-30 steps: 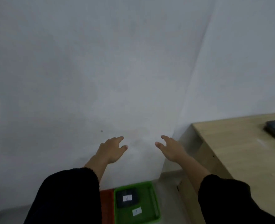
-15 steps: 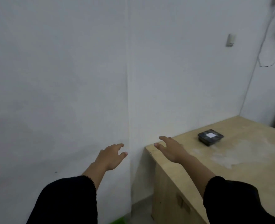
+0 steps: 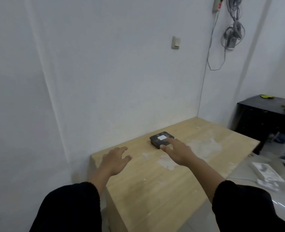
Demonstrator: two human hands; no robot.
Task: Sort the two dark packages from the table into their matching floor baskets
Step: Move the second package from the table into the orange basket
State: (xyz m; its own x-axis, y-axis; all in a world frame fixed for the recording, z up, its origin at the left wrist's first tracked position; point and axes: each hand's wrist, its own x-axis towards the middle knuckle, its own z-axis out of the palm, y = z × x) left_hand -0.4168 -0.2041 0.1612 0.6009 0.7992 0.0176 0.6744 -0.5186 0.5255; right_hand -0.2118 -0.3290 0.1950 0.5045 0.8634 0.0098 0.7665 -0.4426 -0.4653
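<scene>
A dark flat package [image 3: 158, 139] with a white label lies near the far left part of the light wooden table [image 3: 155, 185]. My right hand [image 3: 177, 151] hovers over the table with fingers spread, its fingertips overlapping the package's near right edge; it holds nothing. My left hand [image 3: 114, 160] is open above the table's left corner, well left of the package. No basket is in view.
White walls stand behind and left of the table. Cables and a power strip [image 3: 231, 29] hang on the wall at upper right. A black desk [image 3: 265, 113] with a person at it is at far right. White boxes [image 3: 266, 173] lie on the floor right of the table.
The view has swung right, off the green floor basket and onto the table. Both hands have come over the table, and the right one has reached the dark package.
</scene>
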